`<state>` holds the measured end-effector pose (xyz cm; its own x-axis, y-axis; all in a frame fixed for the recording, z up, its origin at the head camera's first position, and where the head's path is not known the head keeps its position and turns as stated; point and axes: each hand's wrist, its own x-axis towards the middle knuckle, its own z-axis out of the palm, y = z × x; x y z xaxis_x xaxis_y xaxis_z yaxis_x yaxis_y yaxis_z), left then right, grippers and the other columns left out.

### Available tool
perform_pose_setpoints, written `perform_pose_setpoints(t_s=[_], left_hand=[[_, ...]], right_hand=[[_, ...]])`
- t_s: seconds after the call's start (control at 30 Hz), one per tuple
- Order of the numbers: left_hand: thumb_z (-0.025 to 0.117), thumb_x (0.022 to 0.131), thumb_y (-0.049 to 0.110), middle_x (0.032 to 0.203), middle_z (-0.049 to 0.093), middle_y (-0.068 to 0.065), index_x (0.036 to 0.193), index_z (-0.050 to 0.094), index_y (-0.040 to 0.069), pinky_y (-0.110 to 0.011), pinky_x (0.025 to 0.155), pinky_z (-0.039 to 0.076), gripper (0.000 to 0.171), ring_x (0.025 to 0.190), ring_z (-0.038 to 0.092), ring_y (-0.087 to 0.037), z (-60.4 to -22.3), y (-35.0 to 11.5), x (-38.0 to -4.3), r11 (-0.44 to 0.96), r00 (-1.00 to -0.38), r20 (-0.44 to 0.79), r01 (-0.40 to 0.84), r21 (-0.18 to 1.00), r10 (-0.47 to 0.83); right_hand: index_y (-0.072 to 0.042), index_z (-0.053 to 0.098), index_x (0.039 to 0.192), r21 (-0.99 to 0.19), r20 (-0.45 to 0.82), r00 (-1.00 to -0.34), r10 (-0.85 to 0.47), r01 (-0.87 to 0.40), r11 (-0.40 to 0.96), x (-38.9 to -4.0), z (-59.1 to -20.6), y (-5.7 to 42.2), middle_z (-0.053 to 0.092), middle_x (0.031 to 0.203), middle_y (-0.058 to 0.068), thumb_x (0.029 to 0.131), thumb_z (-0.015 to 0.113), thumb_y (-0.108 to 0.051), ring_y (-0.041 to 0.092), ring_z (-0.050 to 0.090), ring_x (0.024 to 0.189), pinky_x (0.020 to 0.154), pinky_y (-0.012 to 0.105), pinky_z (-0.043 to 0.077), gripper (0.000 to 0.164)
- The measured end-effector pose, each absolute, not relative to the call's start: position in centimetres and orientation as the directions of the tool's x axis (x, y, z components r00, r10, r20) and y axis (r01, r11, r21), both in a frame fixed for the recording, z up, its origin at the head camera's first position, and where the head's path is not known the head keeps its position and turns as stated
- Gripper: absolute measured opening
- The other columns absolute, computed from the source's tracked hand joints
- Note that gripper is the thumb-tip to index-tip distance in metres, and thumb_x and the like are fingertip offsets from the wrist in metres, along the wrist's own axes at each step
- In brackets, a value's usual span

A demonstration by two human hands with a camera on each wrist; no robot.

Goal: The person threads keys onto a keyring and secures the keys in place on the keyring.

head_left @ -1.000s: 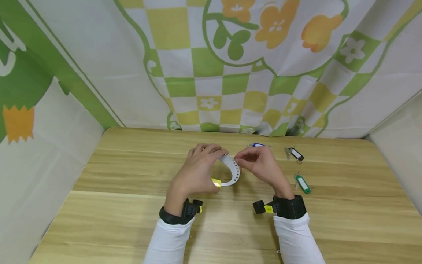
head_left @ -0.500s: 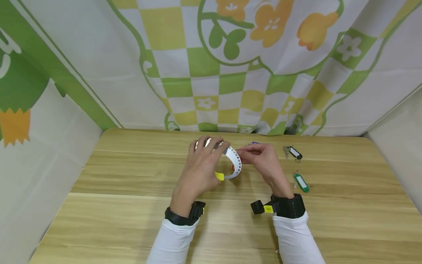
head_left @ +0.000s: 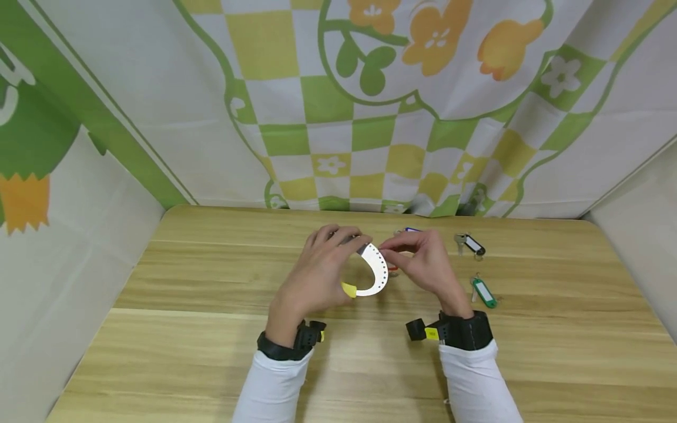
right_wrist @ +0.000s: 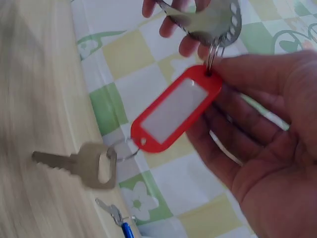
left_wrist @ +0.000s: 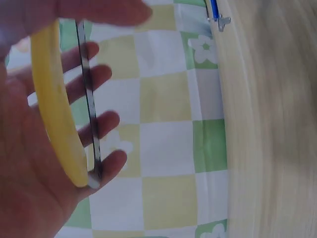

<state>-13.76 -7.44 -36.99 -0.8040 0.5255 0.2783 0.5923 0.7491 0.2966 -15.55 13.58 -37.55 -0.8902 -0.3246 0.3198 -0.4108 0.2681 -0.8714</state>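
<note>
My left hand (head_left: 317,267) grips a flat, curved metal key ring plate (head_left: 379,276) with a row of small holes along its edge. Its yellow handle (left_wrist: 57,109) lies along the palm in the left wrist view, with the fingers around the metal. On the right, my right hand (head_left: 425,267) pinches at the small split ring (right_wrist: 213,58) of a red key tag (right_wrist: 173,110), at the holed edge of the plate. Whether that ring passes through a hole is unclear. From the tag's other end hangs a key (right_wrist: 89,162).
Further back on the wooden table (head_left: 211,282) lies a blue key tag (head_left: 412,230), partly behind my right hand. A black key tag (head_left: 474,245) with its key and a green key tag (head_left: 484,292) lie to the right. A patterned cloth (head_left: 370,141) hangs behind.
The plate was lifted and tilted half a second ago; now it is lower, its flat face turned to the head camera. Both hands stay close together, the right still pinching at the holed edge.
</note>
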Motion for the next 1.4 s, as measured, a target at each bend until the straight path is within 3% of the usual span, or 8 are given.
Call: perform_pose_setpoints(t_s=[0.2,0.4,0.57,0.73,0.87,1.03,1.27,1.4], left_hand=[[0.088,0.043,0.033,0.134,0.043,0.005,0.133,0.048,0.023,-0.047,0.1,0.023,0.098,0.125,0.032,-0.025,-36.9,-7.9,-13.7,0.746,-0.826,0.217,0.563,0.356,0.52],[0.086,0.045,0.029,0.132,0.043,0.002,0.13,0.049,0.022,-0.049,0.1,0.02,0.094,0.124,0.032,-0.028,-36.9,-7.7,-14.0,0.797,-0.835,0.289,0.54,0.27,0.468],[0.085,0.043,0.029,0.13,0.042,0.002,0.129,0.048,0.023,-0.048,0.099,0.021,0.093,0.123,0.033,-0.03,-37.0,-7.2,-14.1,0.814,-0.819,0.346,0.543,0.208,0.458],[0.086,0.042,0.029,0.129,0.043,0.002,0.129,0.048,0.023,-0.047,0.099,0.022,0.095,0.123,0.033,-0.03,-37.0,-6.9,-14.2,0.813,-0.81,0.367,0.548,0.198,0.457],[0.086,0.042,0.028,0.13,0.043,0.003,0.128,0.048,0.023,-0.048,0.1,0.021,0.094,0.123,0.033,-0.029,-37.1,-6.8,-14.1,0.803,-0.808,0.361,0.557,0.211,0.466],[0.086,0.043,0.03,0.13,0.043,0.004,0.13,0.049,0.023,-0.047,0.101,0.019,0.094,0.124,0.032,-0.027,-37.2,-7.0,-14.1,0.789,-0.808,0.339,0.568,0.233,0.482],[0.087,0.042,0.031,0.132,0.042,0.006,0.13,0.049,0.023,-0.046,0.1,0.022,0.097,0.123,0.032,-0.025,-37.4,-7.5,-14.1,0.755,-0.819,0.271,0.572,0.321,0.505],[0.087,0.045,0.031,0.134,0.042,0.004,0.133,0.048,0.022,-0.046,0.099,0.026,0.097,0.123,0.033,-0.023,-37.2,-7.8,-14.0,0.743,-0.833,0.211,0.551,0.379,0.511]], right_hand=[[-0.005,0.07,0.088,-0.841,0.339,-0.863,-0.375,-0.457,0.29,-15.5,-37.6,13.4,0.065,0.084,0.006,0.081,0.065,-0.005,0.018,0.061,0.077,0.07,0.032,0.049,0.009],[-0.011,0.07,0.091,-0.909,0.208,-0.941,-0.267,-0.287,0.303,-16.4,-39.4,13.2,0.066,0.088,0.002,0.084,0.065,-0.02,0.017,0.064,0.079,0.071,0.034,0.049,0.013],[-0.003,0.068,0.097,-0.984,0.082,-0.976,-0.2,-0.111,0.142,-16.4,-39.5,13.2,0.065,0.092,0.013,0.082,0.067,-0.022,0.024,0.064,0.082,0.075,0.041,0.048,0.024],[0.006,0.065,0.098,-0.998,0.067,-0.982,-0.176,-0.067,-0.004,-16.5,-39.4,13.3,0.064,0.093,0.018,0.08,0.068,-0.015,0.027,0.064,0.082,0.077,0.044,0.048,0.027],[0.002,0.068,0.095,-0.99,0.124,-0.977,-0.174,-0.134,0.046,-16.5,-39.4,13.5,0.065,0.091,0.015,0.08,0.068,-0.017,0.026,0.063,0.082,0.076,0.042,0.048,0.024],[-0.005,0.071,0.089,-0.933,0.235,-0.942,-0.238,-0.287,0.216,-16.0,-38.2,13.4,0.067,0.089,0.008,0.082,0.066,-0.012,0.022,0.062,0.082,0.073,0.037,0.048,0.011],[-0.012,0.072,0.087,-0.792,0.427,-0.83,-0.359,-0.535,0.294,-16.4,-39.1,13.7,0.067,0.085,0.0,0.083,0.064,-0.01,0.015,0.06,0.08,0.07,0.034,0.047,0.009],[-0.007,0.071,0.087,-0.727,0.487,-0.785,-0.383,-0.607,0.32,-15.4,-37.6,13.3,0.066,0.083,0.004,0.081,0.063,-0.003,0.016,0.06,0.076,0.066,0.034,0.045,0.011]])
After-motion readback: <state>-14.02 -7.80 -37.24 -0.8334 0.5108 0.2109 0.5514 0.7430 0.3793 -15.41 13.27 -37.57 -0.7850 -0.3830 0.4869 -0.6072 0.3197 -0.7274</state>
